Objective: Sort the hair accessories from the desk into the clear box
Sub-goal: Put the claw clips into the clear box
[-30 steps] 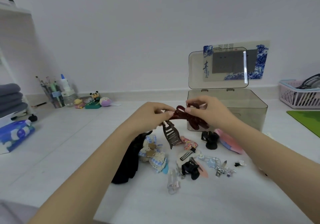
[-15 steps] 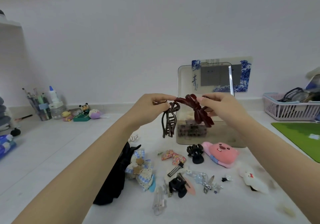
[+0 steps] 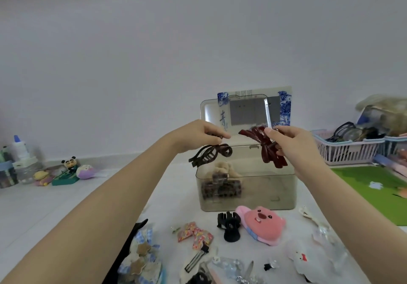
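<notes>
Clips hang over the open clear box (image 3: 246,192): the left hand (image 3: 198,135) pinches a dark brown claw clip (image 3: 209,155), the right hand (image 3: 293,143) a red bow clip (image 3: 262,145). Both look light, stiff, brittle plastic; best held at the hinge.

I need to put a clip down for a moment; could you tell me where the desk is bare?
Bare: the desk between the toy figures and the clear box. Crowded: in front of the box, around the pink plush clip.

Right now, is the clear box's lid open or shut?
Open. The lid stands upright behind the clear box, leaving the top uncovered; hair clips already lie inside.
</notes>
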A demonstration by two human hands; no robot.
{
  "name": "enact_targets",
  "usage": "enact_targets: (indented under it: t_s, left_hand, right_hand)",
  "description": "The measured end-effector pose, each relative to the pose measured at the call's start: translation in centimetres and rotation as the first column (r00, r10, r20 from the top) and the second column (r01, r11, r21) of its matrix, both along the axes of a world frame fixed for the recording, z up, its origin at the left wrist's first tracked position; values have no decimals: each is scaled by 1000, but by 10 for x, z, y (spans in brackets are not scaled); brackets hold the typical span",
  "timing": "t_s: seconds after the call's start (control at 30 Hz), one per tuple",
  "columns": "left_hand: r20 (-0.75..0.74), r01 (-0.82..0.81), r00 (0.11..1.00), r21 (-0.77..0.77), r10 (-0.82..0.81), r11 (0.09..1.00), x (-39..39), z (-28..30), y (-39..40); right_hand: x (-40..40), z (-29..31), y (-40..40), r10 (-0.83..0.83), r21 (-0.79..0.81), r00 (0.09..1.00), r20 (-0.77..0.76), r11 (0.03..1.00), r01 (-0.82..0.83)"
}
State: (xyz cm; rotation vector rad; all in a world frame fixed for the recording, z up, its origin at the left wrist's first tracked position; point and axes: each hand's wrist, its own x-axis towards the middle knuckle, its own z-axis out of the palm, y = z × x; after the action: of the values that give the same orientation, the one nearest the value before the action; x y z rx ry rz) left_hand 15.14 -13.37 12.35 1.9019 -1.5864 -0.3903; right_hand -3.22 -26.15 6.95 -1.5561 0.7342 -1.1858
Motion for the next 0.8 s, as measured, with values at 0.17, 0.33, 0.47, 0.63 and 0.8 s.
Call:
enact_targets:
  t_s: [0.17, 0.33, 0.47, 0.63, 0.8]
  left_hand:
    - [-90, 80, 993, 69, -74, 994, 6, -9, -22]
    - [-112, 94, 990, 68, -86, 993, 7, -28, -38]
    - [-108, 133, 987, 147, -118, 980, 6, -39, -43]
    - [-50, 172, 985, 247, -165, 954, 7, -41, -44]
    - [-96, 226, 974, 362, -205, 904, 9, -39, -44]
  right_hand:
    - [14, -7, -16, -16, -37, 995, -97, 999, 13]
    - [21, -17, -15, -30, -127, 976, -216, 992, 2]
    - [24, -22, -14, -18, -125, 969, -245, 992, -14]
    - [26, -28, -17, -6, -92, 967, -253, 996, -18]
    - [26, -29, -17, 4, -74, 967, -255, 997, -24]
